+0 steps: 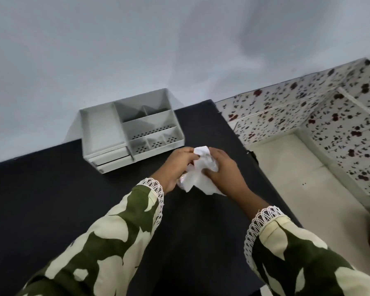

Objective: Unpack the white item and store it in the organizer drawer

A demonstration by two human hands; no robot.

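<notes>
Just above a black tabletop (pixel 51 189), both hands meet over a crumpled white item (pixel 198 174). The left hand (pixel 176 165) clasps its left side and the right hand (pixel 223 167) closes on its right, fingers curled around the wrapping, so the bundle sits between the palms. Beyond the hands and slightly to their left, a white organizer (pixel 128 129) stands at the table's far edge against a pale grey wall (pixel 137 39), its two small drawers (pixel 111 159) pushed in. To the right of the hands, past the table edge, lie cream floor tiles (pixel 291 167) and a flower-patterned wall covering (pixel 329 107). Green-and-cream sleeves (pixel 115 231) with white lace cuffs cover both forearms.
</notes>
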